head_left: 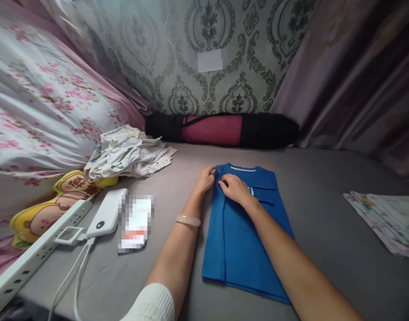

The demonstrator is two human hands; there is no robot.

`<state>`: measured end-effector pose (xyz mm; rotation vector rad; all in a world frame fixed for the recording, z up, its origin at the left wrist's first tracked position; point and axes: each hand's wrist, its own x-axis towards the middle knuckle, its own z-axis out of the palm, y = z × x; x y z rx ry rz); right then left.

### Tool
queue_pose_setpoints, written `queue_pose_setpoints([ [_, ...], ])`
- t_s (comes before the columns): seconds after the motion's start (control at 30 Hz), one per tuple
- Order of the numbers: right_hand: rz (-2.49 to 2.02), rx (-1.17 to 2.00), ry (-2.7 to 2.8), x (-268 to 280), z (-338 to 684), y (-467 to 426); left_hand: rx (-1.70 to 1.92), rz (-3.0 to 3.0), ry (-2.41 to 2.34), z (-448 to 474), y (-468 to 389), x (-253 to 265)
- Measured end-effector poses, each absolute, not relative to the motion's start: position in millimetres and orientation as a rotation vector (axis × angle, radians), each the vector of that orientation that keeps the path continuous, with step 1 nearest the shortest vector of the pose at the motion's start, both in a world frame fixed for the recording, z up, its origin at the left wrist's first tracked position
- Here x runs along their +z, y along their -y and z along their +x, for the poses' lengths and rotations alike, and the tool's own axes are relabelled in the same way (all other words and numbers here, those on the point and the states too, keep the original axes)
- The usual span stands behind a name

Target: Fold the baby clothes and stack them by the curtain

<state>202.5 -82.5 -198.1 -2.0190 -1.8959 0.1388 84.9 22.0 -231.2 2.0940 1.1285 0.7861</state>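
A blue T-shirt (247,249) lies partly folded on the grey bed sheet, its neckline pointing away from me. Its left side is turned inward in a long strip, and white lettering shows partly beside my right wrist. At the upper left shoulder edge, my left hand (206,179) is closed on the cloth, with the fingertips partly hidden. My right hand (236,187) rests over the upper chest of the shirt, fingers curled and pinching fabric near the folded strip. A pale bangle (188,220) circles my left forearm.
A black and maroon roll bag (213,129) lies along the wall. Crumpled light clothes (127,151), a yellow cushion (40,218), a power strip (20,267), a white power bank (107,213) with cables and a blurred phone (137,223) are left. Folded patterned cloth (391,218) sits right.
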Motion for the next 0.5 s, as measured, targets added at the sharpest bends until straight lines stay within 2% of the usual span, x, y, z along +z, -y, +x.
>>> queue_pose_setpoints([
  [0.27, -2.132, 0.022, 1.885, -194, 177, 58, 0.919, 1.916, -1.248, 72, -12, -223],
  [0.5, -2.277, 0.099, 1.968, -208, 169, 43, 0.882, 1.991, -1.253, 78, -6, -218],
])
